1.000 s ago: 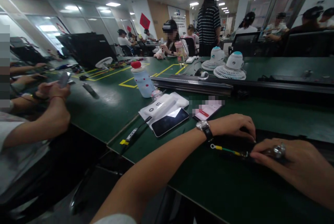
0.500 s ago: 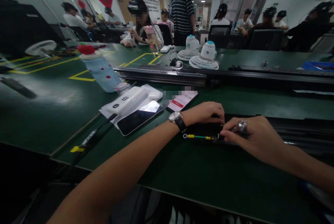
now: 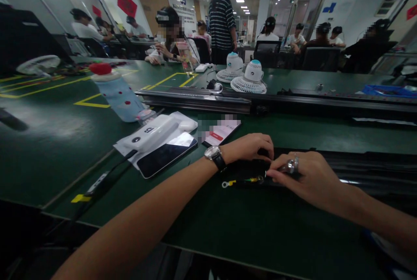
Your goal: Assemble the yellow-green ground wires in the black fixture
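My left hand (image 3: 250, 147), with a watch on its wrist, lies palm down on a long black part (image 3: 358, 165) on the green table (image 3: 260, 223), its fingers curled over the part's near end. My right hand (image 3: 306, 178), wearing a ring, pinches the end of a short green-and-yellow wire (image 3: 243, 181) with a ring terminal at its free left end. The wire lies along the table just in front of the black part, between my two hands.
A dark phone (image 3: 166, 156), a white device marked B (image 3: 150, 134) and a card (image 3: 221, 132) lie to the left. A blue bottle with a red cap (image 3: 117, 93) stands behind them. A black rail (image 3: 195, 97), two small fans (image 3: 249, 78) and seated people are farther back.
My view has swung to the right since a second ago. Both hands stay together on the black part and the wire, and the wire's free end now droops slightly toward me.
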Demonstrator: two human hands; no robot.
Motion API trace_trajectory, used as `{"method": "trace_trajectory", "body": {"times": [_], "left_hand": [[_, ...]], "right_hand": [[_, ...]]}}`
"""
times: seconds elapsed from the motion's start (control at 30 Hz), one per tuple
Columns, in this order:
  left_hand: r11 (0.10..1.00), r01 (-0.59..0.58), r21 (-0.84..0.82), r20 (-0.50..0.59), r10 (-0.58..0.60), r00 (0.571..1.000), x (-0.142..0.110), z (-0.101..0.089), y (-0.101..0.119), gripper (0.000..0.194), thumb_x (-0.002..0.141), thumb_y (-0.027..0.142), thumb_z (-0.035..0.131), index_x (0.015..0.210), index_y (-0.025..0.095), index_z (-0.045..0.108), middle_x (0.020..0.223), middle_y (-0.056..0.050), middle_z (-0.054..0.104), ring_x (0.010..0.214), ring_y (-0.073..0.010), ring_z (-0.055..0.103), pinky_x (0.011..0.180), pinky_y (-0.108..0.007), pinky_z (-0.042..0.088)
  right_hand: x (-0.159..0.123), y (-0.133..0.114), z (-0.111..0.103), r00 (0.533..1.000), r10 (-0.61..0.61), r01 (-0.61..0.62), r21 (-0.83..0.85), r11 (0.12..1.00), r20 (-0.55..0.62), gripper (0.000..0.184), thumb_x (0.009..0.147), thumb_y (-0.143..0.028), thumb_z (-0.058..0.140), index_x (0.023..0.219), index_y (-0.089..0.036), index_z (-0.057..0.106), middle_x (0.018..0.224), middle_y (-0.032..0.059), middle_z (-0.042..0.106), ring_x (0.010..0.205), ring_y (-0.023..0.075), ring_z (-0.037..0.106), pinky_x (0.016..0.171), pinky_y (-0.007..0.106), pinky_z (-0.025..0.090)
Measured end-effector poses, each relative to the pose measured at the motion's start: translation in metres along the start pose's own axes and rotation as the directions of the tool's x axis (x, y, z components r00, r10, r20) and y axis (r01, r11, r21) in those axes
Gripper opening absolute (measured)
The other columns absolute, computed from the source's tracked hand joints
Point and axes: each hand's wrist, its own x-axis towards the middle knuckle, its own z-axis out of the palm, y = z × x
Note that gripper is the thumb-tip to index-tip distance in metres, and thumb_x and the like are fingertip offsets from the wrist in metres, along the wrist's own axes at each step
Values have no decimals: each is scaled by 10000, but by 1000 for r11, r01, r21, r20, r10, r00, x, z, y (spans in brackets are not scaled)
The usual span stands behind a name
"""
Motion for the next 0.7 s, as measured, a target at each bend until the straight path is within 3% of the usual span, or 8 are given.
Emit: {"method": "trace_trajectory", "body": {"times": [0.17, 0.47, 0.7], "left_hand": [[999, 34, -7, 18, -34, 999, -2, -1, 7, 108, 893, 246, 648, 977, 207, 704, 1080, -60, 620, 1000, -157, 607, 911, -283, 464], [994, 105, -41, 50, -103, 993, -8, 4, 14, 108, 899, 251, 640, 975, 242, 716, 1122, -43, 614, 1062, -156, 593, 946, -275, 448], [996, 73, -52, 34, -71, 997, -6, -1, 12, 99, 887, 219, 654, 960, 206, 719, 1056, -48, 618, 974, -130, 601, 913, -251, 461]], "right_hand": [[-1, -3, 4, 999, -39, 39, 15, 999, 17, 227, 994, -286, 506, 887, -235, 698, 750, -27, 719, 659, 136, 671, 627, 260, 477], [-8, 2, 8, 996, -62, 63, -1, 998, -70, 269, 1011, -401, 461, 930, -278, 686, 816, -45, 749, 669, 147, 704, 602, 276, 529], [-3, 4, 5, 998, -69, 69, -1, 998, -9, 238, 1005, -283, 465, 923, -264, 688, 849, -51, 749, 712, 137, 696, 655, 269, 513]]}}
